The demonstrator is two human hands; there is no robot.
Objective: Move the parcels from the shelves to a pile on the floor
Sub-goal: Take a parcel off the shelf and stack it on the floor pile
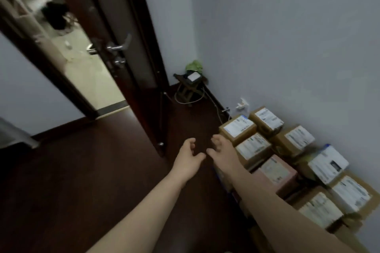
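Parcels [287, 162] are seen heaped in the lower right of the frame, set on the dark floor [82, 181] and pushed against the pale wall [287, 47]; no shelves are in view.

Such boxes are judged to be stiff and probably light to middling in weight, though the contents cannot be known; corners may be crushed if squeezed hard, and the smooth labels [238, 126] may prove slippery; a hold is best taken on two opposite cardboard sides, with fingers slid beneath where weight is felt.

Most are small brown cardboard boxes, each topped with a white printed label; one pinkish box [275, 172] lies near the middle of the heap; all are packed touching one another, apparently in two layers toward the lower right corner.

Both arms are stretched toward the centre of the frame; the left hand [188, 158] and the right hand [221, 150] are held close together, thumbs nearly meeting, fingers loosely curled and nothing gripped by either; the right hand hangs just beside the nearest box, and contact with it cannot be made out. An open dark door [131, 47] fills the upper left; a small stool [188, 88] stands in the far corner, above the hands.
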